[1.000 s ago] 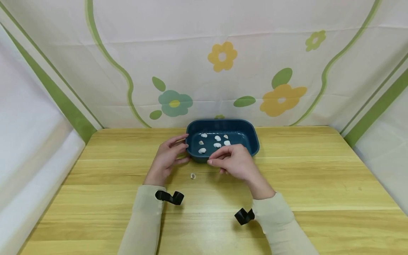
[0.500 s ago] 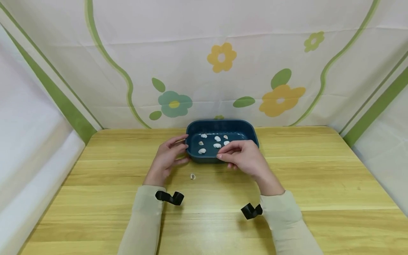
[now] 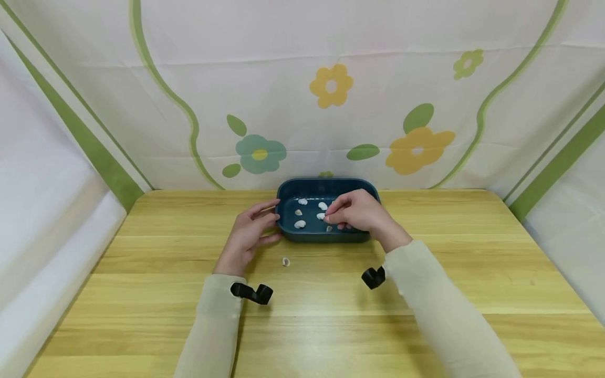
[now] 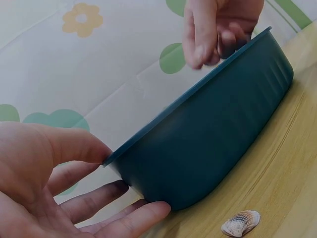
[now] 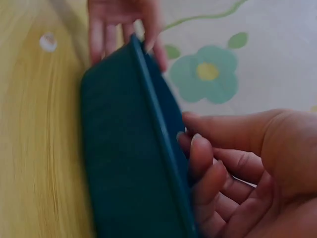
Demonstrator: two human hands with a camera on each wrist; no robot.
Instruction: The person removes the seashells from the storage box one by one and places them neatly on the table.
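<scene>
Your right hand point(image 3: 363, 211) is now further in over the blue tub point(image 3: 307, 238), off the front rim, and a small shell point(image 3: 329, 229) shows near the front wall, in a spot your fingers cover half a second ago. Thumb and index tips are drawn together right by a white shell point(image 3: 321, 216), but I can't tell if you've got anything pinched there. More shells sit on the tub floor to the left. Your left hand point(image 3: 249, 229) has its fingers spread against the tub's left end, not wrapped around it. One loose shell point(image 4: 240, 223) lies on the wooden table point(image 3: 118, 294), near the tub's front left corner.
</scene>
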